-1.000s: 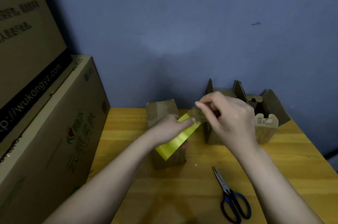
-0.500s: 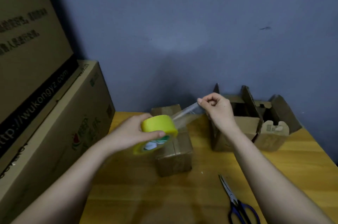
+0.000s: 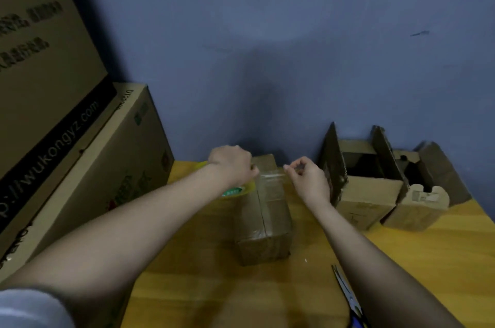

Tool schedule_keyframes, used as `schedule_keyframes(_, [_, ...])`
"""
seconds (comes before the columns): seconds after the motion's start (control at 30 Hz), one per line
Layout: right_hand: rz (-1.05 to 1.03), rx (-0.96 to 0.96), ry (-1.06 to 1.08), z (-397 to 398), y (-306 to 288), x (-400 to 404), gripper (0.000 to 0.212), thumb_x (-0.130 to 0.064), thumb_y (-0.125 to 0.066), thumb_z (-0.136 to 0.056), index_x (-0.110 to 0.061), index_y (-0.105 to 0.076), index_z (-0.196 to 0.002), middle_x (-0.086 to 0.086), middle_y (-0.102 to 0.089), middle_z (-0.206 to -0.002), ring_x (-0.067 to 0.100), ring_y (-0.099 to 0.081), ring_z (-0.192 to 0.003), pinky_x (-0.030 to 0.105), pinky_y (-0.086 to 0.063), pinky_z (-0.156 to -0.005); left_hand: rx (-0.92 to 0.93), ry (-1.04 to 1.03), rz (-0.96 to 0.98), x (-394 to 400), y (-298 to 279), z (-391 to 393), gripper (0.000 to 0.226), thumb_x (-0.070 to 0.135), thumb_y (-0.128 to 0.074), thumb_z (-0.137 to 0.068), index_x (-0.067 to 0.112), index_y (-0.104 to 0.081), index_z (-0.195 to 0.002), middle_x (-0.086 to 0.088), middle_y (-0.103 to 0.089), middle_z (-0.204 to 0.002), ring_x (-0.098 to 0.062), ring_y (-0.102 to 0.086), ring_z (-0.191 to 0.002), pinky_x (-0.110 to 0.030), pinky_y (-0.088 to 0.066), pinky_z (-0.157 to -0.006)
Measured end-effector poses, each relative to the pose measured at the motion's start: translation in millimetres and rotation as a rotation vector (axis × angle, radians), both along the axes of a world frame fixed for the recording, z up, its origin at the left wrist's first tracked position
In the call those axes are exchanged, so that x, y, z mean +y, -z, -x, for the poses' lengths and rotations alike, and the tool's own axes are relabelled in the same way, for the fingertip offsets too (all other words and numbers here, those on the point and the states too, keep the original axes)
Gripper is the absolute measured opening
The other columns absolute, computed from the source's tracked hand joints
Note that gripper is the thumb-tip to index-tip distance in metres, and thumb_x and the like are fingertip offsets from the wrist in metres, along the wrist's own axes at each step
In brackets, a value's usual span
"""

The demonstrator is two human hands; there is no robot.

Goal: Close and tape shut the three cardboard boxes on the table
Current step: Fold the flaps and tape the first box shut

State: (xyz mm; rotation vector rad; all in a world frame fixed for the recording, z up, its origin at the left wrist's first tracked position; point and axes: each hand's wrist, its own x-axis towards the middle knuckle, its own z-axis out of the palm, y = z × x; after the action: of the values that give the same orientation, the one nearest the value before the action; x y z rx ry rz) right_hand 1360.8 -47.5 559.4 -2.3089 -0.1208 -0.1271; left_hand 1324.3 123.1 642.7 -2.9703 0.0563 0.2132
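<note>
A small closed cardboard box [image 3: 263, 223] stands mid-table with its top flaps meeting along a centre seam. My left hand [image 3: 231, 165] grips the yellow tape roll [image 3: 238, 191] at the box's far left side. My right hand [image 3: 308, 180] pinches the free end of a clear tape strip [image 3: 270, 174] stretched across the far part of the box top. Two more cardboard boxes stand at the right with flaps up: one [image 3: 361, 193] next to my right hand, another [image 3: 420, 207] beyond it.
Scissors [image 3: 348, 298] with blue handles lie on the wooden table [image 3: 415, 260] near the front right. Large cardboard cartons [image 3: 80, 153] are stacked along the left edge. A blue wall [image 3: 267, 46] backs the table.
Both hands have dropped toward the closed box. The roll went from above the box's front to its far left side, and the pulled strip now spans the box top.
</note>
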Motion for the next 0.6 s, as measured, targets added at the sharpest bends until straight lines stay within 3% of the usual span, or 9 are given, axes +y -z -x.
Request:
schedule_keyframes(0.13, [0.039, -0.052, 0.021, -3.8, 3.1, 0.1, 0.014, -0.034, -0.062, -0.092, -0.022, -0.056, -0.088, -0.008, -0.060, -0.079, 0.013, -0.060, -0.071, 0.025, -0.043, -0.054, 0.088, -0.009, -0.105, -18.2, -3.7, -16.7, 0.043, 0.038, -0.032, -0.099, 0.012, -0.061, -0.118, -0.008, -0.060, -0.122, -0.028, -0.058, -0.113, -0.032, -0.041, -0.073])
schedule_keyframes(0.23, [0.063, -0.189, 0.021, -4.0, 0.5, -0.3, 0.016, -0.033, -0.063, -0.092, -0.018, -0.059, -0.091, -0.008, -0.060, -0.078, 0.011, -0.059, -0.068, 0.028, -0.049, -0.056, 0.132, -0.005, -0.173, -25.7, -7.0, -23.2, 0.042, 0.037, -0.033, -0.100, 0.012, -0.060, -0.120, -0.006, -0.059, -0.124, -0.027, -0.057, -0.115, -0.031, -0.040, -0.072])
schedule_keyframes(0.37, [-0.049, -0.119, 0.056, -14.1, 2.5, -8.5, 0.015, -0.031, -0.065, -0.090, -0.016, -0.061, -0.090, -0.006, -0.060, -0.078, 0.016, -0.063, -0.075, 0.026, -0.046, -0.059, 0.123, 0.111, -0.267, -31.0, -9.1, -21.9, 0.044, 0.039, -0.032, -0.100, 0.012, -0.061, -0.120, -0.006, -0.060, -0.125, -0.027, -0.057, -0.115, -0.031, -0.038, -0.070])
schedule_keyframes(0.47, [-0.001, -0.206, 0.015, -11.4, 0.3, -7.7, 0.016, -0.031, -0.065, -0.090, -0.016, -0.062, -0.090, -0.007, -0.060, -0.075, 0.013, -0.061, -0.069, 0.031, -0.051, -0.058, 0.164, 0.083, -0.244, -27.2, -8.4, -25.4, 0.044, 0.039, -0.031, -0.100, 0.013, -0.060, -0.120, -0.006, -0.060, -0.124, -0.027, -0.057, -0.114, -0.032, -0.040, -0.073])
schedule_keyframes(0.53, [0.017, -0.306, -0.002, -5.1, -2.1, -4.1, 0.015, -0.030, -0.064, -0.091, -0.015, -0.062, -0.092, -0.008, -0.060, -0.073, 0.008, -0.058, -0.063, 0.025, -0.049, -0.055, 0.197, -0.003, -0.171, -18.5, -9.1, -29.8, 0.046, 0.041, -0.032, -0.099, 0.012, -0.058, -0.123, -0.009, -0.058, -0.127, -0.029, -0.055, -0.116, -0.035, -0.044, -0.082])
schedule_keyframes(0.6, [-0.037, -0.250, 0.027, -2.3, 2.7, -4.2, 0.013, -0.031, -0.063, -0.092, -0.018, -0.061, -0.093, -0.011, -0.059, -0.074, 0.004, -0.057, -0.065, 0.022, -0.048, -0.057, 0.217, -0.052, -0.130, -11.5, -8.1, -31.9, 0.049, 0.043, -0.031, -0.099, 0.011, -0.056, -0.125, -0.010, -0.056, -0.128, -0.030, -0.054, -0.116, -0.037, -0.045, -0.088])
